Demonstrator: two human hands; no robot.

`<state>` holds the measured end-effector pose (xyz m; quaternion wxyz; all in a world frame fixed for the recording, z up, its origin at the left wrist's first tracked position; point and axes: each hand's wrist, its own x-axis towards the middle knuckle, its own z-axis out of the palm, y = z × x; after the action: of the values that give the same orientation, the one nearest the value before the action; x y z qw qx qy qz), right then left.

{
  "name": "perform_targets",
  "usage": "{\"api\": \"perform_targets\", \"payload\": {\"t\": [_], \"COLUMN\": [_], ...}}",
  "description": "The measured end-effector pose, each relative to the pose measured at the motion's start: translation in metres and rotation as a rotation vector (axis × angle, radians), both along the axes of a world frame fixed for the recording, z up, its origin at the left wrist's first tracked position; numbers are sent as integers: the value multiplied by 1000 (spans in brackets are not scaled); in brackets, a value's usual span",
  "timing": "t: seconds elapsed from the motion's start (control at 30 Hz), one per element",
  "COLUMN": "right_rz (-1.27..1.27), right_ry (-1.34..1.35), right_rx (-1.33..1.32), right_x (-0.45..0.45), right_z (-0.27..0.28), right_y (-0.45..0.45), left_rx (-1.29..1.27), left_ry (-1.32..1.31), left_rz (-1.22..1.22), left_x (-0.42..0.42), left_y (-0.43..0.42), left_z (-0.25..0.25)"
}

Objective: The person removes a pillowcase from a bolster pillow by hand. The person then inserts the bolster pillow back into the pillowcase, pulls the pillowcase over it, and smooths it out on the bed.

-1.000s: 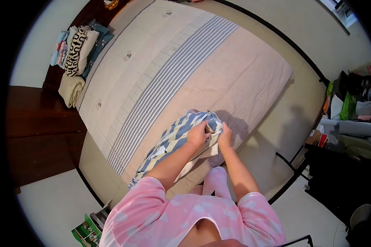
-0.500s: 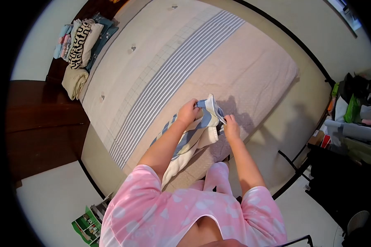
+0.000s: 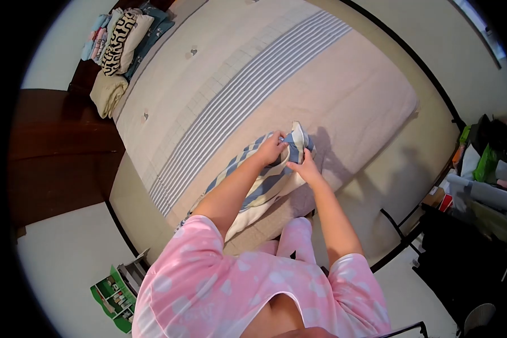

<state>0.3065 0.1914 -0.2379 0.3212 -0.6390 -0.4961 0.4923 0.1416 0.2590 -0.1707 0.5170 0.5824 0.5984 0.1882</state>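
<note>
A blue-and-cream striped cloth (image 3: 257,194) lies bunched along the near side of the bed (image 3: 349,96), with a pale edge sticking up at its far end. My left hand (image 3: 271,149) is closed on the fabric close to that end, fingers bent into its folds. Just to the right, my right hand (image 3: 306,169) grips the same end, its thumb pointing left across the cloth and a finger reaching up along the edge. Part of the cloth is hidden under my left forearm. I cannot make out what kind of cloth item it is.
Pillows and folded bedding (image 3: 118,48) are stacked at the bed's upper left, by a dark wooden cabinet (image 3: 62,146). A green toy shelf (image 3: 115,296) stands at lower left. Bags and assorted items (image 3: 484,169) crowd the right side, near a black metal frame (image 3: 397,225).
My left hand has shifted right along the cloth. The right hand has moved slightly left, its thumb now extended. The cloth lies more spread out, and the view has shifted a little.
</note>
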Motion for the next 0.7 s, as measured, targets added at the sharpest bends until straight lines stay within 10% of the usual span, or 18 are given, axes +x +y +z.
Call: {"api": "perform_targets", "payload": {"t": [0.4,0.53,0.7], "right_rz": [-185,-194,-66], "right_ry": [459,541,297], "right_rx": [-264,-330,-194], "right_x": [-3,0,-5], "right_z": [-17,-19,-38], "right_y": [8,13,18], "left_rx": [368,-68,91], "left_ry": [547,360,338], "left_rz": [-72,27,-28], "left_x": [15,0,-28], "left_y": [-95,-82,-67], "left_z": [16,-4,-20]}}
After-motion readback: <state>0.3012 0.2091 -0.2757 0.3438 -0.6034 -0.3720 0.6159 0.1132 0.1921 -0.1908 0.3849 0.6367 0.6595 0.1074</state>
